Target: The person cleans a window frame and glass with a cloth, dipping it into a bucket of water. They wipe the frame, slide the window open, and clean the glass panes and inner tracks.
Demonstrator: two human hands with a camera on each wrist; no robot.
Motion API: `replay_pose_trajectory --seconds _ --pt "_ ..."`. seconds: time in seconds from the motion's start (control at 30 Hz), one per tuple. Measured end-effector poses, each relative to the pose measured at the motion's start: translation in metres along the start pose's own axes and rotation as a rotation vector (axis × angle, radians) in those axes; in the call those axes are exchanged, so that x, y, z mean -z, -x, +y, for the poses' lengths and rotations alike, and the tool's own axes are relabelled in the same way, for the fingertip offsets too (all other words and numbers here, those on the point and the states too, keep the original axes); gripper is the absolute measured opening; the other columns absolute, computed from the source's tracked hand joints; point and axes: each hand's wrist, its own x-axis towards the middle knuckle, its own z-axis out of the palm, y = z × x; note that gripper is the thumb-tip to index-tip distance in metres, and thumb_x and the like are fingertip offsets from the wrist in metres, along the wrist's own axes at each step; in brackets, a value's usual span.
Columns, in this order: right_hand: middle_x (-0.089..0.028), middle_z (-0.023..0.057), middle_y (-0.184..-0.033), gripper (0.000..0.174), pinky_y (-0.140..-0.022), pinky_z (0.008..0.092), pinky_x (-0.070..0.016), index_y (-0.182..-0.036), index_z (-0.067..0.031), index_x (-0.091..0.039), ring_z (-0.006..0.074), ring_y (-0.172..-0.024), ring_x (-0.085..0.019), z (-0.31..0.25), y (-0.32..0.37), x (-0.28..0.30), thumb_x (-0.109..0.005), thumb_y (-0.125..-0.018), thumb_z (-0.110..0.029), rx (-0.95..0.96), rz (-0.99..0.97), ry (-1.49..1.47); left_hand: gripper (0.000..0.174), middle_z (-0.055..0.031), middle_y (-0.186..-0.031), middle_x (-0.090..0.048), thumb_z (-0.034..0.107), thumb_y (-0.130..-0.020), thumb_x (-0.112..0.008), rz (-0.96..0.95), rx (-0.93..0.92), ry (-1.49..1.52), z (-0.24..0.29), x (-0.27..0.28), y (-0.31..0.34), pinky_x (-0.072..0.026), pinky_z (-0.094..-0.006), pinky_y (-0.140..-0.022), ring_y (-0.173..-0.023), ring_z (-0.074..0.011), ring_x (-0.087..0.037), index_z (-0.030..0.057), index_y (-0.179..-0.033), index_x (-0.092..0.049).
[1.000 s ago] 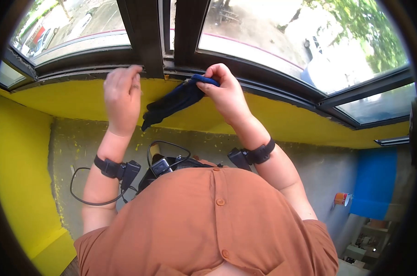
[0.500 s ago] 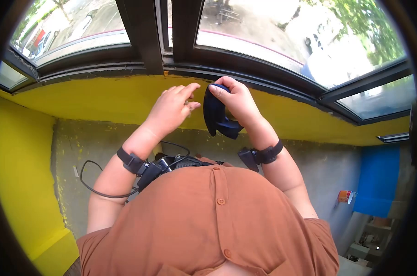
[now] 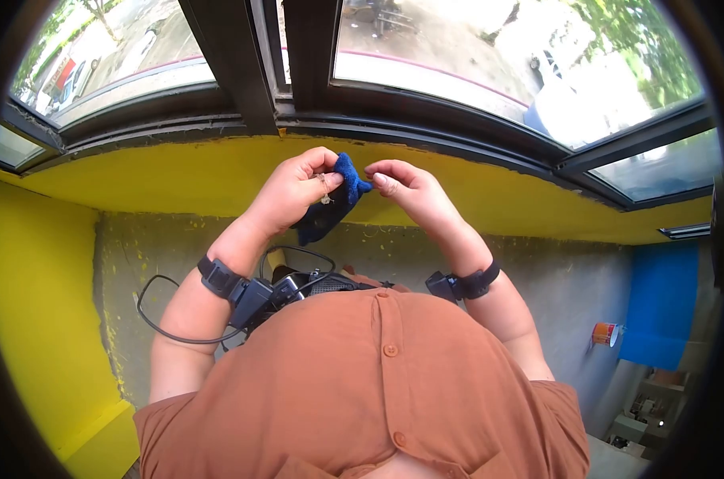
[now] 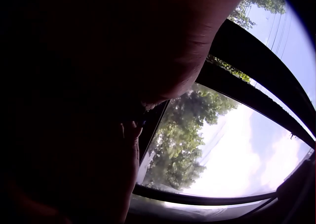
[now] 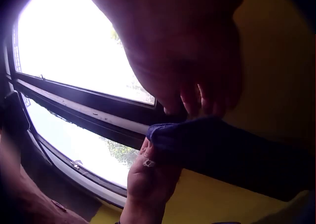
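A dark blue cloth (image 3: 327,214), brighter blue along its upper edge, hangs from the left hand (image 3: 286,191), whose thumb and fingers pinch it near the top. Something small and pale shows on that hand by the thumb. Beside the cloth's right corner is the right hand (image 3: 416,190), fingers bent loosely with no cloth seen between them; whether a fingertip touches it is unclear. In the right wrist view the right hand (image 5: 182,56) is above the cloth (image 5: 212,145), and the left hand (image 5: 148,184) grips its near end. The left wrist view is mostly dark.
Dark window frames (image 3: 426,108) and a sill run across the front, above a yellow wall (image 3: 178,172). A black cable (image 3: 150,319) loops by the left forearm. An orange and white container (image 3: 605,334) is at the right, near a blue panel (image 3: 657,311).
The cloth has passed from the right hand to the left. The left hand came right and took hold of its upper edge; the right hand let go and shifted slightly right.
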Motion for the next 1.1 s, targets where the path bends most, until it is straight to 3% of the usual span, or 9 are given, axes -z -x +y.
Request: replay_pose_trajectory --seconds 0.1,0.27,0.43,0.53,0.67,0.83,0.93,1.03,1.1 --pt "-0.062 0.0076 -0.132 0.047 -0.108 0.0329 -0.043 -0.142 -0.0009 -0.052 0.0164 -0.124 -0.055 -0.009 0.001 -0.024 -0.061 -0.103 -0.026 0.096 -0.122 -0.166 0.012 0.0002 -0.091 -0.067 0.009 -0.095 -0.064 0.008 -0.024 -0.075 0.0 -0.004 0.005 -0.0495 -0.025 -0.076 -0.082 -0.0074 -0.059 0.0021 -0.105 -0.067" --pt "-0.067 0.0101 -0.123 0.051 -0.099 0.0292 -0.0484 -0.141 -0.0027 -0.054 0.0143 -0.113 -0.061 -0.012 -0.008 -0.05 -0.063 -0.101 -0.032 0.137 -0.13 -0.146 0.009 -0.0037 -0.086 -0.066 0.007 -0.091 -0.068 0.068 -0.026 -0.31 0.011 0.0 0.016 -0.0495 -0.0266 -0.068 -0.074 -0.0095 -0.059 -0.0002 -0.096 -0.069" --pt "-0.073 0.0121 -0.108 0.043 -0.087 0.0295 -0.054 -0.137 -0.0054 -0.06 0.0142 -0.097 -0.069 -0.014 -0.015 -0.065 -0.06 -0.102 -0.03 0.132 -0.065 0.058 0.014 -0.0064 -0.095 -0.07 0.003 -0.092 -0.066 0.016 0.023 -0.49 0.012 0.008 0.025 -0.0508 -0.0266 -0.077 -0.082 -0.0123 -0.062 0.0 -0.105 -0.07" --pt "-0.071 0.0079 -0.117 0.036 -0.094 0.0279 -0.0515 -0.136 -0.003 -0.061 0.0111 -0.106 -0.064 -0.029 -0.018 -0.062 -0.057 -0.105 -0.022 0.15 -0.053 -0.013 0.024 -0.0076 -0.108 -0.072 0.001 -0.094 -0.062 -0.045 0.007 -0.448 0.024 0.02 0.031 -0.0514 -0.0273 -0.086 -0.096 -0.015 -0.066 0.0018 -0.116 -0.07" --pt "-0.073 0.0035 -0.1 0.023 -0.079 0.0247 -0.0544 -0.119 -0.0008 -0.069 0.0079 -0.086 -0.066 -0.043 -0.024 -0.051 -0.062 -0.101 -0.013 0.096 0.173 0.011 0.032 -0.009 -0.122 -0.07 0.005 -0.098 -0.058 -0.115 0.092 -0.351 0.053 0.051 0.047 -0.0527 -0.0306 -0.091 -0.112 -0.0179 -0.067 0.0014 -0.13 -0.063" --pt "-0.069 0.002 -0.089 0.02 -0.076 0.0252 -0.0521 -0.111 -0.0033 -0.068 0.0074 -0.083 -0.062 -0.071 -0.042 -0.045 -0.071 -0.091 -0.006 0.306 0.367 0.116 0.029 -0.0085 -0.118 -0.07 0.009 -0.101 -0.056 0.365 0.13 -0.427 0.049 0.128 0.086 -0.0517 -0.0274 -0.085 -0.104 -0.0168 -0.069 -0.0015 -0.126 -0.064" --pt "-0.069 0.0126 -0.093 0.024 -0.074 0.0302 -0.0541 -0.109 -0.0029 -0.068 0.0198 -0.082 -0.067 -0.077 -0.082 -0.074 -0.072 -0.086 -0.002 0.689 0.472 0.307 0.029 -0.0088 -0.116 -0.07 0.012 -0.102 -0.055 0.553 0.159 -0.419 0.04 0.164 0.113 -0.0515 -0.0273 -0.083 -0.102 -0.0167 -0.068 -0.0013 -0.126 -0.064" --pt "-0.068 0.0137 -0.1 0.023 -0.079 0.0379 -0.0561 -0.106 -0.0021 -0.071 0.0337 -0.087 -0.066 -0.065 -0.108 -0.099 -0.071 -0.083 0.001 0.821 0.465 0.373 0.028 -0.0086 -0.114 -0.07 0.014 -0.103 -0.056 0.68 0.17 -0.303 0.034 0.18 0.13 -0.0514 -0.0279 -0.083 -0.099 -0.0161 -0.067 -0.0007 -0.126 -0.064" --pt "-0.067 0.0135 -0.101 0.027 -0.082 0.0387 -0.0554 -0.108 -0.0029 -0.072 0.0331 -0.09 -0.065 -0.058 -0.11 -0.099 -0.07 -0.082 0.002 0.816 0.468 0.495 0.028 -0.007 -0.112 -0.07 0.018 -0.103 -0.058 0.72 0.186 -0.267 0.027 0.188 0.136 -0.0527 -0.0287 -0.086 -0.099 -0.0147 -0.068 0.0025 -0.125 -0.065"
